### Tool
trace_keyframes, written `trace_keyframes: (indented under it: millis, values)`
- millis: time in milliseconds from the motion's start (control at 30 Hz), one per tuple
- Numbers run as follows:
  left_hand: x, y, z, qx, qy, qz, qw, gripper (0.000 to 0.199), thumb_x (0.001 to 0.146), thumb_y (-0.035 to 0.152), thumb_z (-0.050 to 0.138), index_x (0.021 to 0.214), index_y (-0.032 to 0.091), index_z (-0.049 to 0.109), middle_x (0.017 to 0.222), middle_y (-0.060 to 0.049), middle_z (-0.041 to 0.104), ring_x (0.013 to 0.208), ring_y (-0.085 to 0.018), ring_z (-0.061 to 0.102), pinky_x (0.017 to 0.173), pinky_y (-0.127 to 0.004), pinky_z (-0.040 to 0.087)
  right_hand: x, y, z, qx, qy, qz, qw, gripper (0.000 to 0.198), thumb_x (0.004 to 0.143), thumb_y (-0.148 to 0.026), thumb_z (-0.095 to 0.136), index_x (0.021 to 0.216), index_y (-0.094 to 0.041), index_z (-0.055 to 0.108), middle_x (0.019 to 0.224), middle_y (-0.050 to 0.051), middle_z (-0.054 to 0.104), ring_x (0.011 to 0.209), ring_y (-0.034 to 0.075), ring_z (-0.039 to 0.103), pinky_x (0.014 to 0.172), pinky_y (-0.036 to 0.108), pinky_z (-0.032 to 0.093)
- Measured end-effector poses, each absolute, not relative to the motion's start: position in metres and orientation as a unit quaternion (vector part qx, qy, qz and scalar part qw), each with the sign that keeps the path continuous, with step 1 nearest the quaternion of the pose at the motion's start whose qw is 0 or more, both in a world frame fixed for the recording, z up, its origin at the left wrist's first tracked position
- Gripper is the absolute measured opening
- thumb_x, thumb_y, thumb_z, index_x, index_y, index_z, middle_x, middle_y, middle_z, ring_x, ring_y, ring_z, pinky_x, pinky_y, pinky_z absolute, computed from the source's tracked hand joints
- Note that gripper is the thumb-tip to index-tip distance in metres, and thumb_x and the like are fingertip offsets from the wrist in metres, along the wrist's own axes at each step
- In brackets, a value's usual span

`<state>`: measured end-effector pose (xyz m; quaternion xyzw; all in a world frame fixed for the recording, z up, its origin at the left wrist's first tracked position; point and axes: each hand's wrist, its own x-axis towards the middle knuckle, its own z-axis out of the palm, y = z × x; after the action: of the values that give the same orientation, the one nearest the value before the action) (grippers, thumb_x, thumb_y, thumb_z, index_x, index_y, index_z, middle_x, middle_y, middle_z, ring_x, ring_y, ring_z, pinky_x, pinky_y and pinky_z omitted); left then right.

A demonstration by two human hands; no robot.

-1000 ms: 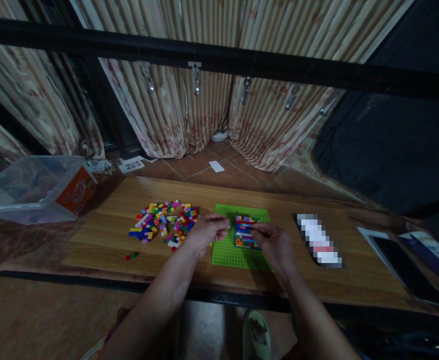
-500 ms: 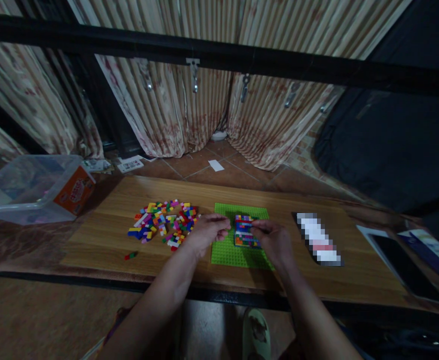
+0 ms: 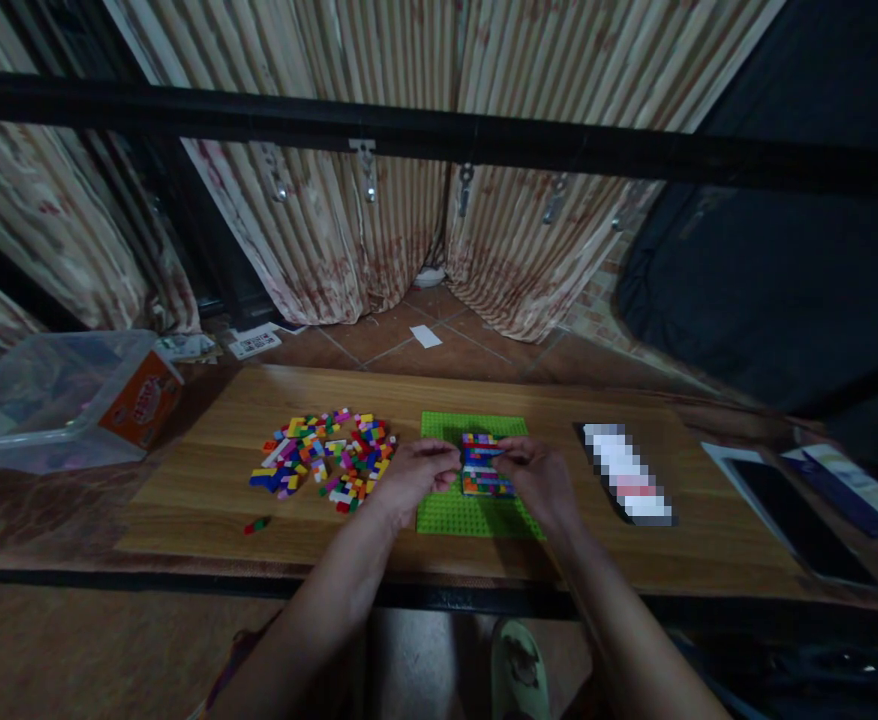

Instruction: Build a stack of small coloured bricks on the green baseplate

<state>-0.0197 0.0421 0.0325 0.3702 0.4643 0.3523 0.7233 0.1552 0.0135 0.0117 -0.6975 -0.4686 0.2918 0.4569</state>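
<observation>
A green studded baseplate (image 3: 439, 515) lies on the wooden board. On it sits a block of toy bricks (image 3: 478, 466) in rows of red, blue, orange and other colours. My left hand (image 3: 418, 474) hovers over the plate's left edge, thumb and fingertips pinched together just left of the bricks. Whatever lies in that pinch is too small to make out. At the brick block's right side is my right hand (image 3: 535, 478), its thumb and forefinger closed over the blue row. Its fingers hide part of the block and anything held between them.
Loose bricks (image 3: 356, 460) lie heaped to the left, with a red-and-green piece (image 3: 255, 525) apart from them. A clear plastic bin (image 3: 56, 400) stands at far left. Right of the plate lies a phone (image 3: 623, 470) with a blurred screen; a dark tablet-like slab (image 3: 799, 520) is farther right.
The camera view has shifted slightly, moving the scene a little left. Both hands keep nearly the same pinched poses; the left hand sits slightly closer to the brick block.
</observation>
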Motion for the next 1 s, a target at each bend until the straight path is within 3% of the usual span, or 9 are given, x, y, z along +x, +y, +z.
trace_keyframes:
  millis: [300,500,767,1000]
  values:
    - [-0.02,0.04,0.038,0.37,0.452,0.356,0.729,0.022,0.061,0.02,0.079,0.08,0.012,0.071,0.067,-0.003,0.066,0.054,-0.007,0.056,0.056,-0.019,0.043,0.145,0.002,0.017,-0.625,-0.534,0.252,0.511,0.02,0.078,-0.031,0.057,0.089,-0.019,0.069,0.088,0.007,0.072,0.08,0.02,0.066,0.074,0.033,0.051]
    - [-0.019,0.04,0.038,0.378,0.444,0.339,0.738,0.019,0.064,0.02,0.077,0.079,0.012,0.069,0.068,-0.003,0.067,0.054,-0.007,0.056,0.056,-0.02,0.042,0.138,-0.006,0.029,-0.54,-0.673,0.213,0.459,0.022,0.087,-0.031,0.053,0.101,-0.027,0.069,0.098,0.004,0.069,0.093,0.02,0.062,0.083,0.035,0.048]
    - [-0.017,0.037,0.039,0.368,0.397,0.324,0.776,0.02,0.065,0.025,0.077,0.074,0.011,0.065,0.069,-0.002,0.064,0.054,-0.006,0.055,0.053,-0.018,0.042,0.139,-0.007,0.032,-0.539,-0.695,0.195,0.435,0.02,0.088,-0.034,0.052,0.09,-0.026,0.07,0.089,0.003,0.068,0.087,0.02,0.061,0.078,0.033,0.046]
    - [-0.016,0.039,0.038,0.394,0.459,0.332,0.724,0.015,0.073,0.025,0.069,0.079,0.012,0.065,0.068,-0.002,0.064,0.052,-0.006,0.054,0.052,-0.018,0.04,0.172,0.001,0.023,-0.645,-0.618,0.129,0.431,0.025,0.084,-0.039,0.052,0.084,-0.021,0.07,0.086,0.006,0.066,0.08,0.021,0.06,0.073,0.033,0.046]
